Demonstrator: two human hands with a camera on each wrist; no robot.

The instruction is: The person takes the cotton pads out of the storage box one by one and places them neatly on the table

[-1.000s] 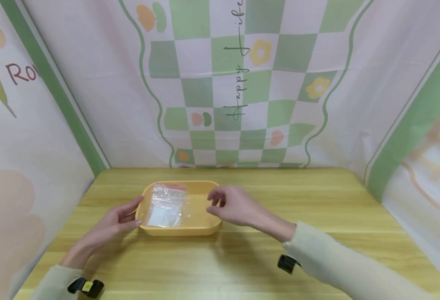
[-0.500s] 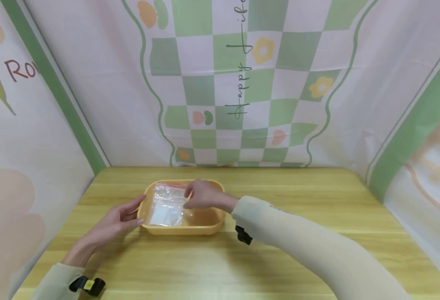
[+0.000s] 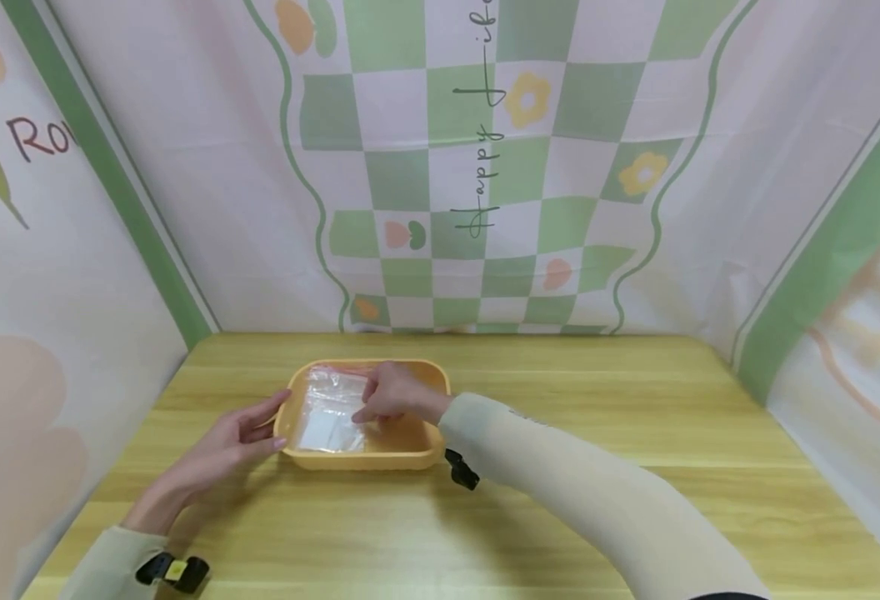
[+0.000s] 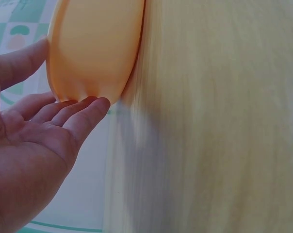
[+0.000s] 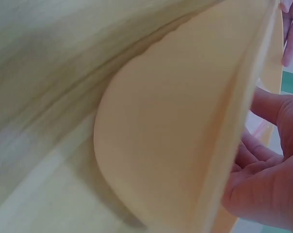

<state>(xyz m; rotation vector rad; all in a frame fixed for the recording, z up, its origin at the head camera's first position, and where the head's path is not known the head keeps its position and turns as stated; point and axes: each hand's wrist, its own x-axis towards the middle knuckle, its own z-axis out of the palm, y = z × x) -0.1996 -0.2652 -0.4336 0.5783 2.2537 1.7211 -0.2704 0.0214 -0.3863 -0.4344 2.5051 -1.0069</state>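
In the head view a yellow-orange plastic tray (image 3: 368, 461) with rounded corners lies on the wooden table. Clear zip bags (image 3: 335, 387) with a red strip along the top lie in its left part, and a white rectangle (image 3: 320, 431) shows on them. My left hand (image 3: 226, 450) touches the tray's left end; in the left wrist view its straight fingers (image 4: 88, 119) meet the outer wall, thumb at the rim. My right hand (image 3: 395, 393) is inside the tray at the bags' right edge, thumb and forefinger over it. The tray wall hides its fingertips in the right wrist view.
The wooden table top (image 3: 560, 400) extends to the right of the tray and in front of it. White cloth with a green check pattern (image 3: 455, 275) hangs behind the table. Printed cloth walls (image 3: 72, 292) stand at both sides.
My right hand has moved left, from the tray's right rim to the right edge of the bags. The left hand stays at the tray's left end. The bags lie much as before.
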